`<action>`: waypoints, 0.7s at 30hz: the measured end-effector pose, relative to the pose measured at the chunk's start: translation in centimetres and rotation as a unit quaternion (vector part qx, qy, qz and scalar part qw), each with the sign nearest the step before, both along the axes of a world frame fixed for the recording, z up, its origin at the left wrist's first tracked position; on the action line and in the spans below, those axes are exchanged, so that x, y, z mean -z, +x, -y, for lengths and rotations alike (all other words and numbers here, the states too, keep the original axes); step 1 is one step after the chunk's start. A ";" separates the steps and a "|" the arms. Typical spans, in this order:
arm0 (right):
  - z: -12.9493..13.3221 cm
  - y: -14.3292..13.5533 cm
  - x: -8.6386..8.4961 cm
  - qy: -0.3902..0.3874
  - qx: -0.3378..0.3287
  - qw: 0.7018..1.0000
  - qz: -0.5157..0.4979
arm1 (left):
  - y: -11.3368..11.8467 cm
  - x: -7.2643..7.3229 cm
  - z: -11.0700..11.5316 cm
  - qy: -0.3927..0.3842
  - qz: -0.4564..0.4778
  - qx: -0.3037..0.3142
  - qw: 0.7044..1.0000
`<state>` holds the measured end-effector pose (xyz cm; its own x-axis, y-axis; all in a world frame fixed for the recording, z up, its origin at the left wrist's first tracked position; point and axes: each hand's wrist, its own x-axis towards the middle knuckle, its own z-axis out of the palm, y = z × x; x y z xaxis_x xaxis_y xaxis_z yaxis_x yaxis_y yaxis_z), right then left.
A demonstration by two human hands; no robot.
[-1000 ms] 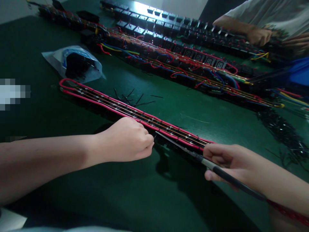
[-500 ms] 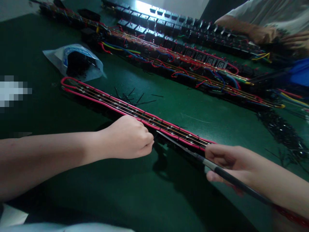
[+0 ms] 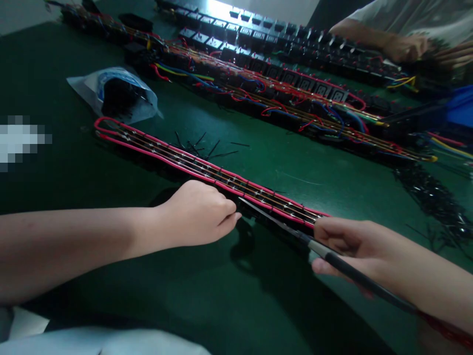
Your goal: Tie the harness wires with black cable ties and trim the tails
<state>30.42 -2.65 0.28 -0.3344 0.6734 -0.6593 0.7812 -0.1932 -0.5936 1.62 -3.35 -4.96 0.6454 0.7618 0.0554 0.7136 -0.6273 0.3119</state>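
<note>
The long strip assembly (image 3: 212,172), edged by red wire (image 3: 221,169) with copper-coloured rods between, lies on the table (image 3: 177,296) just beyond both hands. Its long axis slants from upper left to lower right.

The left hand (image 3: 201,214) is at the near edge, around mid-length. Its fingers are curled tightly closed; whether anything thin is pinched inside cannot be told. The right hand (image 3: 347,241) is at the strip's right end, which it partly hides; contact there cannot be confirmed. It is closed around a slender tool (image 3: 318,247) with a dark grip and narrow metal tip.

Critical relation: the tool runs roughly parallel to the strip along its near edge, tip aimed at the left hand's fingertips and just beside them. Of the two hands, the left is nearer the strip's middle.

Loose black pieces (image 3: 213,149) lie just beyond the far edge. An open bag (image 3: 142,116) of dark contents lies near the looped left end. Wired assemblies (image 3: 291,93) stretch across the table behind; a co-worker's hand (image 3: 408,48) appears upper right.
</note>
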 end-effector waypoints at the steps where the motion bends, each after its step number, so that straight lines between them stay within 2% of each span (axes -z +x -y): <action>1: 0.0 0.0 0.0 -0.017 -0.003 1.000 0.003 | 0.0 0.0 0.0 0.000 0.001 -0.003 1.000; 4: -0.1 -0.1 -0.1 -0.057 0.004 0.998 0.004 | 0.1 0.1 0.1 0.007 -0.002 -0.014 1.000; 9: -0.3 -0.5 -0.3 -0.079 0.015 0.997 0.002 | 0.2 0.1 0.1 -0.006 0.001 -0.014 1.000; 21: -0.4 -0.4 0.0 -0.063 0.008 0.998 0.011 | 0.3 -0.2 0.2 -0.008 -0.031 -0.011 0.999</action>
